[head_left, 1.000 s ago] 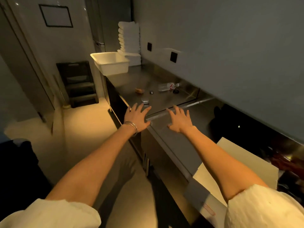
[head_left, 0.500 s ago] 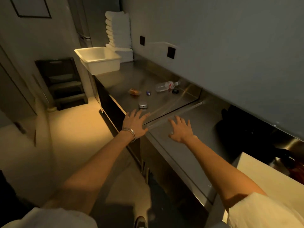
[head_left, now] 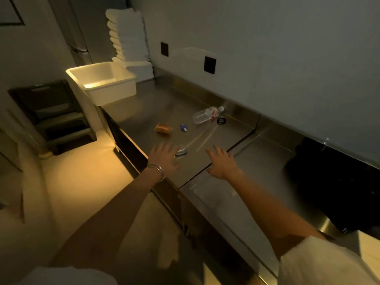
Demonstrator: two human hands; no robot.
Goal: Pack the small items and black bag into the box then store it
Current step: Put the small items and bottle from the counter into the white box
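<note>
Small items lie scattered on the steel counter: an orange packet, a small blue item, a clear plastic bottle on its side, a black ring and a small silver case. My left hand, fingers spread, hovers beside the silver case, almost touching it. My right hand is open over the counter seam, holding nothing. A black bag sits in shadow at the right. A corner of the pale box shows at the lower right edge.
A white plastic tub overhangs the counter's far left corner, with a stack of white towels behind it. A dark step stool stands on the floor at left. The wall runs close along the counter's back.
The view has moved closer to the counter and both hands have reached forward; my left hand is now beside the silver case. The pale box has slid almost out of view.
</note>
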